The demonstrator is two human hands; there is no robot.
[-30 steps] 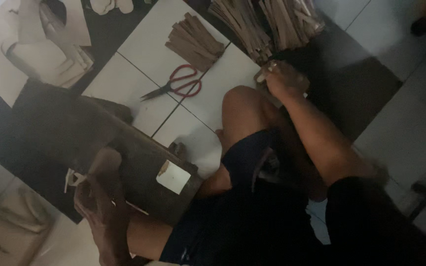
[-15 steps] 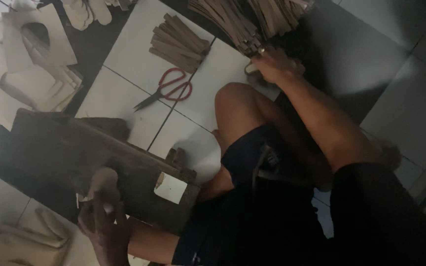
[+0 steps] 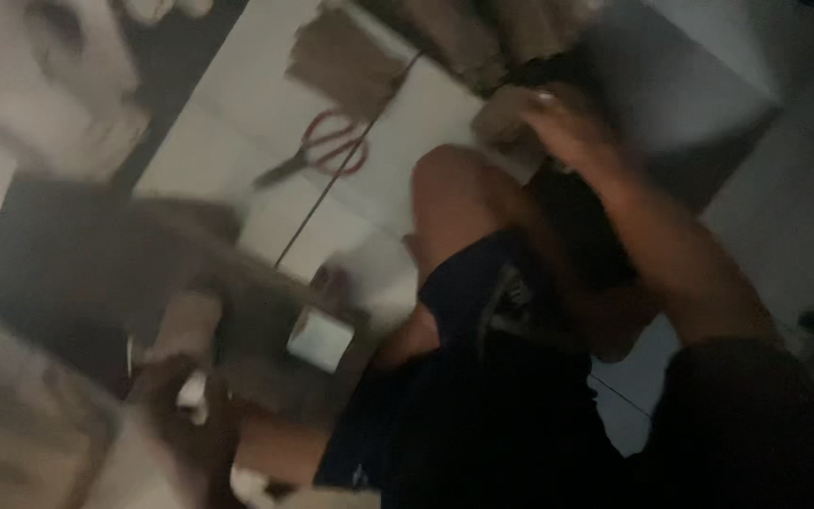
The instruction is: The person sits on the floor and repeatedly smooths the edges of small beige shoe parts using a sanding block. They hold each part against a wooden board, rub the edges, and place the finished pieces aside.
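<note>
The right hand (image 3: 567, 127) reaches to the upper middle of the frame, fingers closing on a tan bundle (image 3: 506, 118) that touches it; the left hand (image 3: 190, 396), lower left, is too blurred to tell.

Right hand (image 3: 567, 127) sits at the heap of brown strips (image 3: 468, 38), hemmed in by the raised bare knee (image 3: 459, 188) just beside it. Pale floor tile (image 3: 237, 123) lies open left of the knee, broken only by red-handled scissors (image 3: 327, 151). Left hand (image 3: 176, 386) is crowded by the dark wooden board (image 3: 77, 254) and small white block (image 3: 320, 339).
</note>
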